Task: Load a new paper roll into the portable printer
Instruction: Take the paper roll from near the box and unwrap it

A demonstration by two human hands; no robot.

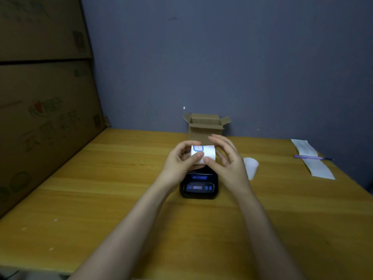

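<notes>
dim, flat indoor light with a soft overall blur. the wooden table point(121, 199) is brightest around the printer point(198, 186); left of it, the cardboard boxes point(40, 98) sit murky and bend with wide-angle distortion.

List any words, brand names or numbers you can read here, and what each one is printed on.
None reads clearly.
Large cardboard boxes: big faded printed characters, too blurred to read.
Portable printer: blue-lit display and buttons, marks too small to read.
Paper roll held in the left hand and right hand: a blue outlined box, no legible text.
Paper strip: faint print, unreadable.
</notes>
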